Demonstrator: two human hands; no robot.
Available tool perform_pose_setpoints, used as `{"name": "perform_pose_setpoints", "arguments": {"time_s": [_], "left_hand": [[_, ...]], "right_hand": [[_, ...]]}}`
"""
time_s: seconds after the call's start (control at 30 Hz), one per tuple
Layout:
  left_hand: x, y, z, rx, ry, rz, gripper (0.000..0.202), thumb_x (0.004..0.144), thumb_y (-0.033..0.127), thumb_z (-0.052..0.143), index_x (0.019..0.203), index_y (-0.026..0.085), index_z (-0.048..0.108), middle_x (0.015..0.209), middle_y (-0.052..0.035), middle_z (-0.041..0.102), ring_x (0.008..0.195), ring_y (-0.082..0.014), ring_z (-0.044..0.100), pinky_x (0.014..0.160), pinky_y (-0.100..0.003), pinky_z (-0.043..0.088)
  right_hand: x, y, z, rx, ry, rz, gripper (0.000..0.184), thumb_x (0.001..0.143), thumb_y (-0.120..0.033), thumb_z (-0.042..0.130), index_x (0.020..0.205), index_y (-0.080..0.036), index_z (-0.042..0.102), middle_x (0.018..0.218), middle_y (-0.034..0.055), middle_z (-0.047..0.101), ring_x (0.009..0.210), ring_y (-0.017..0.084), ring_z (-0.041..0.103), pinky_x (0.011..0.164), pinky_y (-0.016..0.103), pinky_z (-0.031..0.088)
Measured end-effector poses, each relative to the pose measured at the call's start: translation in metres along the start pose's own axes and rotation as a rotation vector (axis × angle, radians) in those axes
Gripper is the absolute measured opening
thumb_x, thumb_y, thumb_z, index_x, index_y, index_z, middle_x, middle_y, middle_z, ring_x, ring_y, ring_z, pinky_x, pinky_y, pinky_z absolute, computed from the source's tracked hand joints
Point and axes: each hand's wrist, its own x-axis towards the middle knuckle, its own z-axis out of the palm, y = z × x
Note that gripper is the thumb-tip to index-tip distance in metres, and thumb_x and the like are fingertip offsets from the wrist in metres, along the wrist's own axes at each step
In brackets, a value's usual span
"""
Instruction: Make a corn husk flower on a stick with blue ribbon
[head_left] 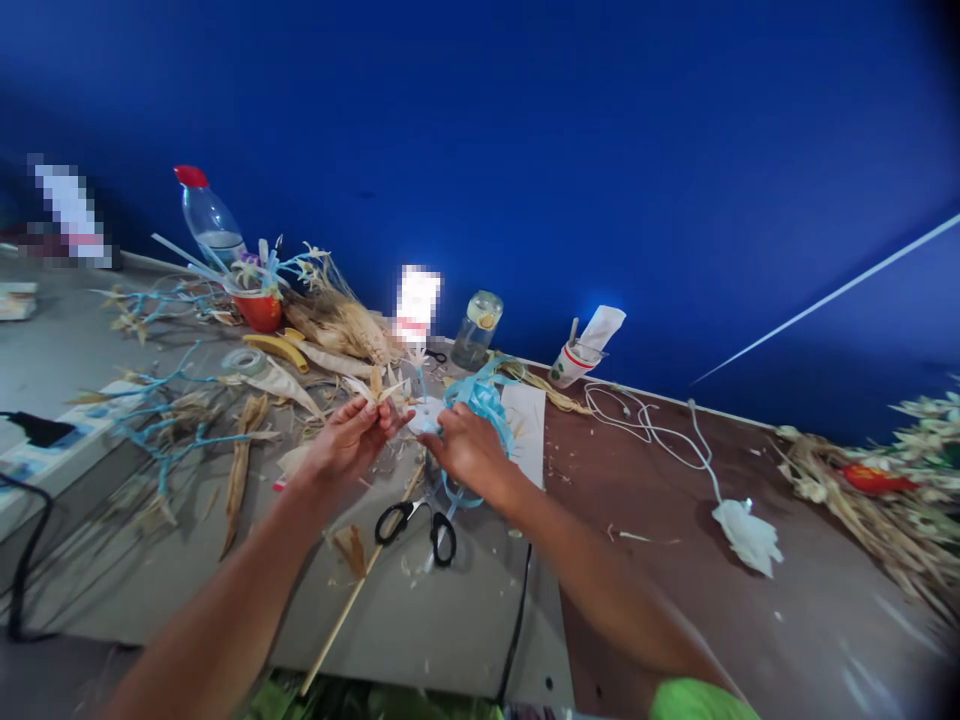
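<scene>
Pinched shut: L hand (352,437) on husk flower (375,385), frame centre; R hand (469,450) closed on blue ribbon (484,400) just beside. Ribbon prob. best kept taut, flower held steady. Scissors (416,525) lie below-centre.

1. On my feed I see the left hand (352,435) pinching a pale husk flower (375,388) above the grey table (450,625).
2. The right hand (469,450) is just beside it, fingers curled. A blue ribbon (484,400) loops around it, and I cannot tell whether it grips anything.
3. Black-handled scissors (416,525) lie open below both hands, beside a long wooden stick (360,590).
4. Farther back stand a red cup (259,310), a red-capped bottle (210,220) and a glass jar (478,328).
</scene>
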Motion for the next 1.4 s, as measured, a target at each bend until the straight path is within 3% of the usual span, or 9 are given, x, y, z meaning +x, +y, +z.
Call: {"name": "perform_pose_setpoints", "arguments": {"time_s": [0.27,0.47,0.57,0.73,0.9,0.97,1.07,1.2,1.4], "left_hand": [[0.000,-0.001,-0.001,0.010,-0.067,0.011,0.013,0.074,0.019,0.065,0.061,0.017,0.061,0.065,0.0007,0.057,0.061,-0.0102,0.053,0.100,-0.047,0.037],[-0.001,0.004,0.003,-0.048,0.018,-0.014,0.012,0.068,0.016,0.070,0.058,0.017,0.062,0.065,0.0008,0.058,0.067,-0.0115,0.055,0.099,-0.048,0.038],[-0.001,0.005,0.004,-0.028,0.019,-0.023,0.011,0.067,0.017,0.071,0.060,0.016,0.063,0.065,0.0012,0.057,0.064,-0.0106,0.054,0.100,-0.048,0.037],[-0.001,0.005,0.006,-0.030,0.002,-0.008,0.012,0.068,0.019,0.071,0.059,0.016,0.062,0.064,0.0013,0.057,0.063,-0.0101,0.054,0.098,-0.048,0.038],[-0.001,0.006,0.010,-0.040,0.030,-0.011,0.011,0.067,0.018,0.072,0.060,0.017,0.064,0.063,0.0012,0.058,0.063,-0.0093,0.053,0.099,-0.047,0.037],[-0.001,0.006,0.010,-0.050,0.034,-0.015,0.011,0.066,0.018,0.073,0.059,0.017,0.064,0.063,0.0016,0.058,0.062,-0.0089,0.052,0.100,-0.047,0.037],[-0.001,0.007,0.009,-0.059,0.040,-0.010,0.012,0.066,0.017,0.073,0.058,0.018,0.063,0.063,0.0019,0.058,0.063,-0.0092,0.053,0.099,-0.048,0.037],[0.000,0.007,0.008,-0.042,0.028,-0.021,0.013,0.066,0.019,0.073,0.057,0.017,0.063,0.063,0.0014,0.058,0.064,-0.0097,0.054,0.099,-0.048,0.038],[0.000,0.009,0.011,-0.042,0.063,-0.025,0.017,0.065,0.016,0.073,0.055,0.015,0.059,0.061,0.0018,0.056,0.061,-0.0092,0.053,0.098,-0.047,0.040]], "right_hand": [[0.024,0.015,0.019,0.365,0.110,0.059,0.013,0.074,-0.019,0.052,0.062,-0.019,0.054,0.072,0.0035,0.059,0.068,0.018,0.056,0.062,0.028,0.040],[0.059,0.050,-0.073,0.836,0.327,0.139,0.016,0.076,-0.031,0.058,0.068,-0.020,0.050,0.057,-0.0041,0.053,0.044,0.008,0.043,0.044,0.021,0.033],[0.072,0.058,-0.119,1.102,0.286,0.114,0.019,0.075,-0.029,0.062,0.070,-0.019,0.046,0.058,-0.0037,0.057,0.034,0.003,0.033,0.035,0.019,0.025],[0.082,0.070,-0.178,1.142,0.358,-0.016,0.016,0.081,-0.030,0.058,0.076,-0.021,0.045,0.069,-0.0012,0.062,0.042,0.005,0.044,0.040,0.019,0.033],[0.091,0.091,-0.240,1.164,0.771,-0.126,0.013,0.092,-0.024,0.035,0.081,-0.025,0.042,0.090,0.0001,0.062,0.072,0.006,0.058,0.058,0.019,0.043],[0.092,0.095,-0.242,1.151,0.798,-0.190,0.014,0.093,-0.025,0.032,0.082,-0.025,0.041,0.088,-0.0005,0.061,0.072,0.006,0.057,0.062,0.020,0.045],[0.092,0.096,-0.216,1.039,0.337,-0.015,0.009,0.083,-0.021,0.054,0.079,-0.020,0.046,0.070,-0.0002,0.060,0.059,0.010,0.057,0.057,0.026,0.047],[0.091,0.096,-0.181,1.092,0.438,-0.036,0.017,0.082,-0.033,0.057,0.076,-0.020,0.048,0.068,-0.0022,0.059,0.061,0.010,0.060,0.054,0.021,0.047],[0.092,0.094,-0.175,1.207,0.482,-0.028,0.021,0.078,-0.038,0.061,0.076,-0.021,0.049,0.065,-0.0046,0.058,0.050,0.006,0.053,0.046,0.018,0.043]]}}
